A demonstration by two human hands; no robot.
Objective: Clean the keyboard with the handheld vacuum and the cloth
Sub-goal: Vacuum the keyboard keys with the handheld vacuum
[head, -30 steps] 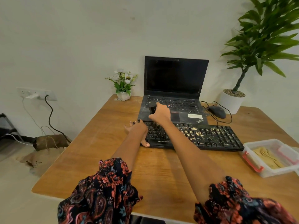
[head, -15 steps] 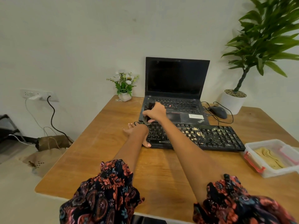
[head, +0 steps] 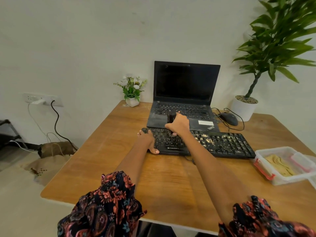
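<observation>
Right hand [head: 179, 124] gripping mostly hidden dark handheld vacuum [head: 170, 119]; left hand [head: 146, 139] clasping crumb-strewn black plastic keyboard [head: 220, 144] at 9 o'clock end.

Black keyboard [head: 222, 144] flecked tan, black laptop [head: 185, 93], floral black-and-red sleeves [head: 109, 202], white pot [head: 243, 109]

An open laptop [head: 183, 106], a mouse [head: 229, 118], two potted plants and a plastic container [head: 283, 165] sit on the wooden table [head: 106, 161].

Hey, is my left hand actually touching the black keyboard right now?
Touching. The head view shows the left hand gripping the left end of the keyboard, thumb on its front edge.
</observation>
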